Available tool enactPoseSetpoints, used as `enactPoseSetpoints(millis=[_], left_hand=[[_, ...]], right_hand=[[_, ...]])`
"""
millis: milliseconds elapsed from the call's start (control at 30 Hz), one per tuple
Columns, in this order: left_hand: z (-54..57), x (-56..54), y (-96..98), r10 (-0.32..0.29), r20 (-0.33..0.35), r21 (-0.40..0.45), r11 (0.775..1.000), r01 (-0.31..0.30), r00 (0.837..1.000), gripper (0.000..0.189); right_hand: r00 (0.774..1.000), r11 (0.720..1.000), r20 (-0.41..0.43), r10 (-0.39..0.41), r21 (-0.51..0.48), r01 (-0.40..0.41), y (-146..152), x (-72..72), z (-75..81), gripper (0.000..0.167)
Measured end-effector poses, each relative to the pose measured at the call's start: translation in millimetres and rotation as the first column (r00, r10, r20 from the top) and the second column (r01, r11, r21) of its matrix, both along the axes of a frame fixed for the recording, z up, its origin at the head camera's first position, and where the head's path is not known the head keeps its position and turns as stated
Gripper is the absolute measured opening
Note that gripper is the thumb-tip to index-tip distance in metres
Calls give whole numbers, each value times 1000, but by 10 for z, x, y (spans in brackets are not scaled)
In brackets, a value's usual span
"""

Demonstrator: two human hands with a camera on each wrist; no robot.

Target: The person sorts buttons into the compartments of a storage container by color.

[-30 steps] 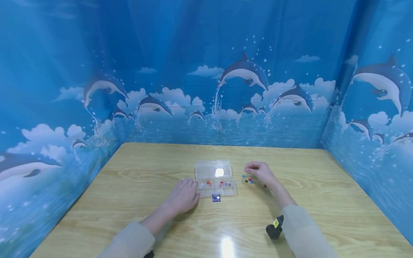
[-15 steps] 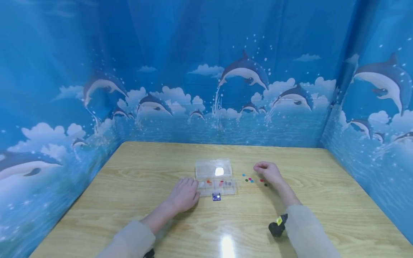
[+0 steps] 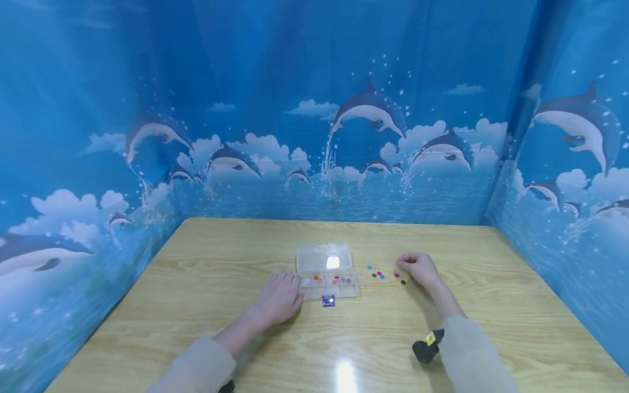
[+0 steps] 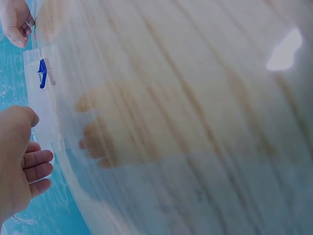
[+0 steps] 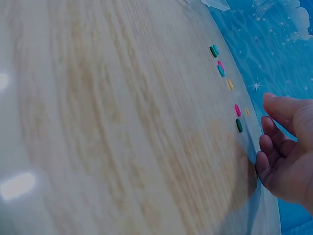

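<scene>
A clear plastic compartment box (image 3: 344, 292) stands mid-table, its transparent lid (image 3: 314, 256) raised at the back and a blue latch (image 3: 328, 301) at the front. Orange pieces (image 3: 316, 278) and red pieces (image 3: 336, 279) lie in its compartments. My left hand (image 3: 279, 297) rests at the box's left end, fingers relaxed against it. To the right lie several small flat coloured pieces, among them a pink piece (image 5: 237, 110), a green piece (image 5: 239, 125) and a yellow piece (image 5: 247, 111). Just beyond them hovers my right hand (image 3: 420, 267), fingers loosely bent, nothing visible between thumb and fingers.
The wood-grain table (image 3: 221, 245) is backed by a blue dolphin-print curtain (image 3: 275, 185) on its far side and both flanks. A black wrist camera (image 3: 426, 349) hangs beside the right sleeve.
My right hand has moved rightward, away from the box, uncovering a pink piece and a green piece on the table. The left hand and the box have stayed put.
</scene>
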State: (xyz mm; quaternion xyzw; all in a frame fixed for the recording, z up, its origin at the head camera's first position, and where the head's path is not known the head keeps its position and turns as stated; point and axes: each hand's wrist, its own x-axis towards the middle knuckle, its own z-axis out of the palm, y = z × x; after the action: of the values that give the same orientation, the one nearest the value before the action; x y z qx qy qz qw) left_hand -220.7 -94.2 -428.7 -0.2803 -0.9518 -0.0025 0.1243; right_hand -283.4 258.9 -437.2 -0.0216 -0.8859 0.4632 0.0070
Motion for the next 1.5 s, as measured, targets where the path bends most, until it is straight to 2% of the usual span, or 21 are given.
enactPoseSetpoints(millis=[233,433,700,1167,1500], left_hand=[[-6,2,-7,3,11,-1,1000,-3,1000,29],[5,17,-2,0,20,-1,1000,0,1000,29],[4,28,-2,-4,17,11,1000,4,1000,28],[-13,9,-7,-2,20,13,1000,2,1000,27],[-14,13,-7,-2,18,14,1000,1,1000,28]], right_hand=[[1000,1000,7,17,-3,-17,56,14,-63,25],[999,999,16,36,35,-37,84,4,-106,25],[997,996,53,49,69,-52,71,4,-129,20],[994,985,66,89,142,-98,56,13,-131,17],[986,969,24,166,182,-167,66,17,-107,8]])
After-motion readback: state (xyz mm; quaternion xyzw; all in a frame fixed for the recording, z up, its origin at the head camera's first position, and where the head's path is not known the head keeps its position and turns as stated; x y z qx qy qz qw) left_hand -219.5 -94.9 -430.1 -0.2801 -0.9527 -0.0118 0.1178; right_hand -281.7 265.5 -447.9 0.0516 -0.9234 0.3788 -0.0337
